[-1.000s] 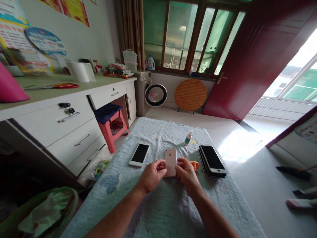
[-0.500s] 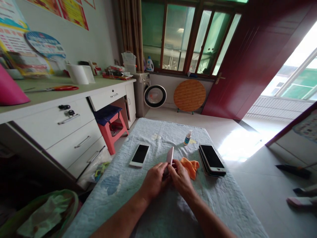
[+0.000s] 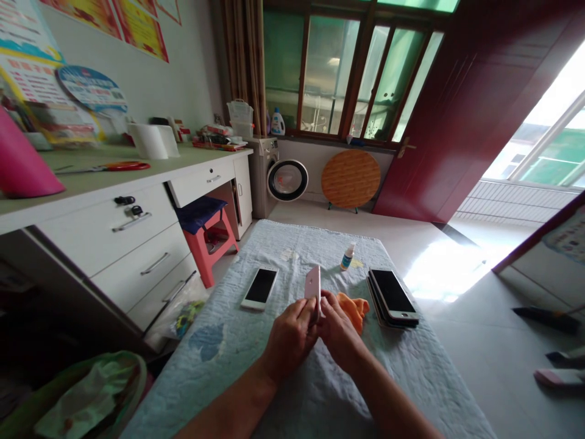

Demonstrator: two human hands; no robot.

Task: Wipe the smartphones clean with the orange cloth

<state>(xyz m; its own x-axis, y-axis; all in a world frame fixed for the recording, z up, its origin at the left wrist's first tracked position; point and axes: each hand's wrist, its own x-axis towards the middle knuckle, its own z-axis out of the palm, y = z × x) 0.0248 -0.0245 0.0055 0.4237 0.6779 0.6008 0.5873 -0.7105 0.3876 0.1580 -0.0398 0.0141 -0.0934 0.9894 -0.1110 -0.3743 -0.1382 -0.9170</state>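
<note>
Between my two hands a pink smartphone (image 3: 313, 283) stands on edge, its back turned to the left. My left hand (image 3: 292, 332) is closed on its lower left side, and my right hand (image 3: 337, 332) grips it from the right; some fingertips are hidden behind the phone and each other. An orange cloth (image 3: 354, 311) lies crumpled just beyond my right hand. To the left a white smartphone (image 3: 260, 288) with a dark screen lies flat. On the right is a stack of phones (image 3: 393, 294), a white-framed one on top. A small spray bottle (image 3: 347, 257) stands behind the cloth.
A pale blue quilted cover (image 3: 219, 378) spreads under everything. Left are a white desk (image 3: 137, 262), a pink stool (image 3: 212, 244) and a green basket (image 3: 137, 390). Farther back stand a washing machine (image 3: 262, 177) with its door open and a round wooden tabletop (image 3: 351, 178).
The pink phone has turned in my hands, so more of its back shows, and it sits slightly higher. My hands stay around it. The other phones, cloth and bottle lie as before.
</note>
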